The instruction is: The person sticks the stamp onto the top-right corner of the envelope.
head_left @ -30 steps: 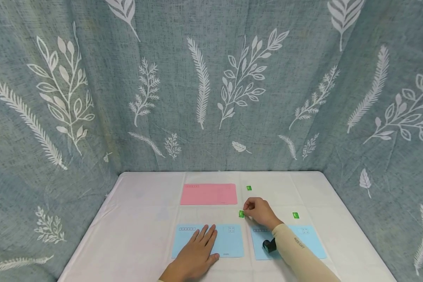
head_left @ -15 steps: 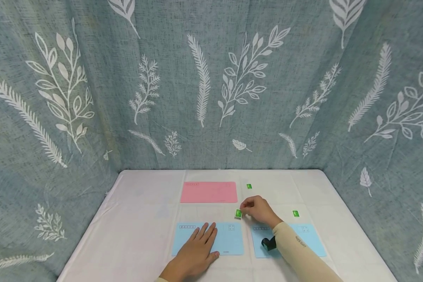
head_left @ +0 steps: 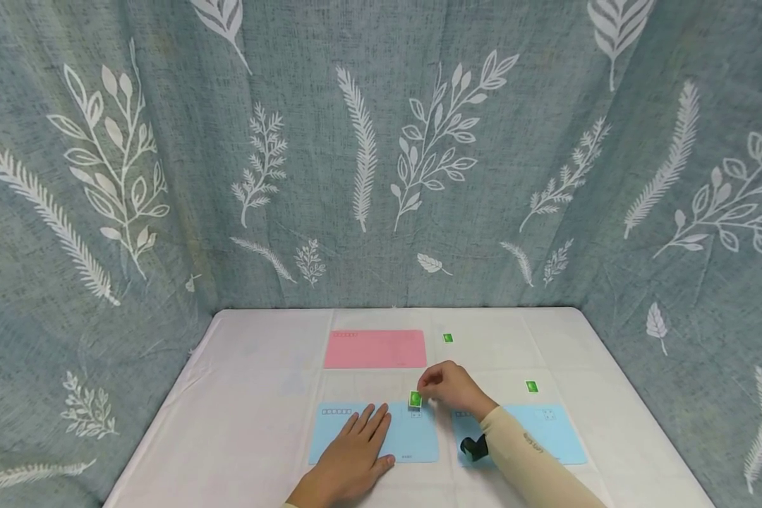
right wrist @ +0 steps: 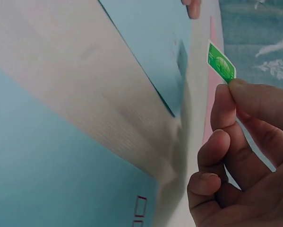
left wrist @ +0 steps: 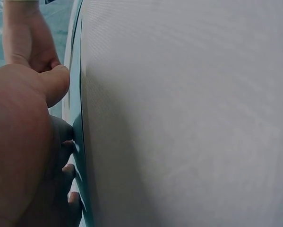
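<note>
My left hand [head_left: 354, 455] lies flat with spread fingers on the left blue envelope [head_left: 415, 444]. Between thumb and index finger, my right hand [head_left: 454, 388] pinches a small green postage stamp [head_left: 415, 399] by its edge. In the head view the stamp appears over the top edge of that envelope, near its printed corner square. The right wrist view has the stamp [right wrist: 220, 62] tilted and raised clear of the paper, with the other fingers curled below. Part of the right blue envelope [head_left: 561, 437] is hidden by the right sleeve [head_left: 533, 451].
A pink envelope [head_left: 375, 349] lies farther back on the white tablecloth [head_left: 260, 395]. One loose green stamp [head_left: 448, 338] sits right of it, another stamp [head_left: 532, 386] above the right blue envelope. A patterned curtain [head_left: 381, 155] surrounds the table. A black wrist device [head_left: 473, 448] is on the right forearm.
My right hand has lifted the stamp off the tablecloth and carried it left and nearer, to the left blue envelope's top edge. The left hand has stayed in place.
</note>
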Tool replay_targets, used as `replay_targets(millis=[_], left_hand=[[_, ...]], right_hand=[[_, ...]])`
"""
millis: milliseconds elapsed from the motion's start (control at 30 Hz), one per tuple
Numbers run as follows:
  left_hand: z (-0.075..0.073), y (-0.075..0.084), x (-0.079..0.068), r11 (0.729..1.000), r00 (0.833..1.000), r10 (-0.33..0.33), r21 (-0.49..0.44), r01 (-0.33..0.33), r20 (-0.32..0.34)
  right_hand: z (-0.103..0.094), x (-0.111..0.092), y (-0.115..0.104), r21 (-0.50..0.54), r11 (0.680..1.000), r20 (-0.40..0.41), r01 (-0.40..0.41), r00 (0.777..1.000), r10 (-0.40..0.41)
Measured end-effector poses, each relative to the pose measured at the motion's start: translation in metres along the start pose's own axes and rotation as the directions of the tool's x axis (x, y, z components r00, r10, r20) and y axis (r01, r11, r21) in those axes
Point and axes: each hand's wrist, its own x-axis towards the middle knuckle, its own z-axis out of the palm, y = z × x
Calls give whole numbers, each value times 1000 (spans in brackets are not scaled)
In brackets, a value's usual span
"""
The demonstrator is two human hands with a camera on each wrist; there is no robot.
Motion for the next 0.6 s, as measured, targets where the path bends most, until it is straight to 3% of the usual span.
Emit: replay_targets(millis=[267,500,600], left_hand=[[-6,2,1,1000,1000,-4,-20,5,16],[2,-2,3,1000,1000,6,-26,-7,-21],[0,2,3,1000,1000,-12,-5,12,-7]], right_hand=[[4,1,0,-21,999,4,29,1000,-29],[10,2,-1,-14,998,30,56,998,-55],[14,3,-1,-21,998,37,51,998,-50]])
